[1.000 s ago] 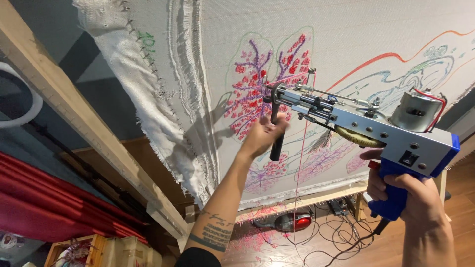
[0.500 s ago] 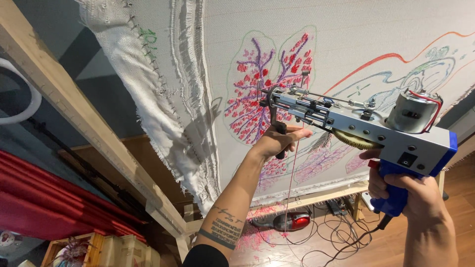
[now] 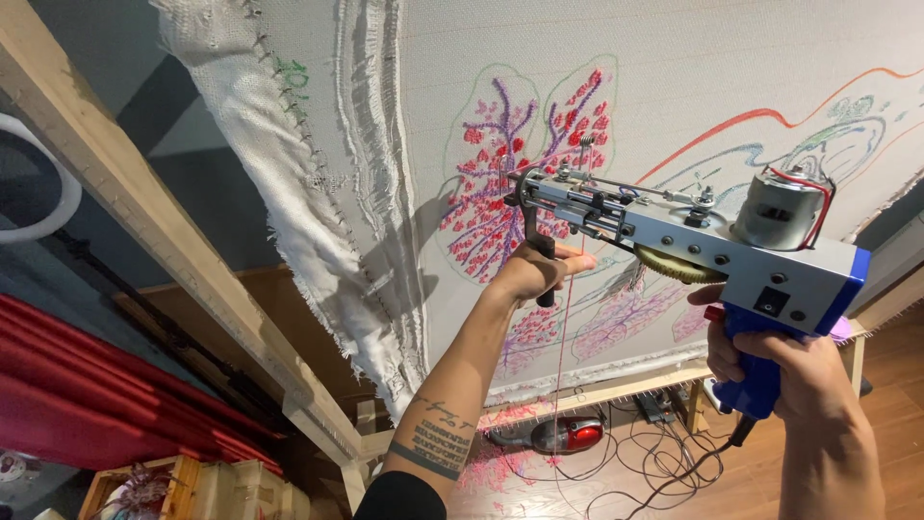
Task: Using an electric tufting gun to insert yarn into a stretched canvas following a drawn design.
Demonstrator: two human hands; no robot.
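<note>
The right hand (image 3: 799,371) clenches the blue grip of one tufting gun (image 3: 693,236); the left hand (image 3: 529,272) grasps its black front handle. Its long axis points toward ten o'clock, tip touching the stretched cloth (image 3: 674,87).

Two hands are in view — the left hand (image 3: 534,273) and the right hand (image 3: 784,361) — and between them one tufting gun (image 3: 693,241), which carries one black front handle (image 3: 541,252), one blue grip (image 3: 756,380), one brass gear (image 3: 666,267) and one silver motor (image 3: 778,207). One stretched cloth (image 3: 674,67) fills one wooden frame (image 3: 173,246). One red yarn strand (image 3: 560,337) hangs down. On the floor sits one red vacuum cleaner (image 3: 563,433) — beside one tangle of black cables (image 3: 664,462). One white ring light (image 3: 43,188) shows at left.
</note>
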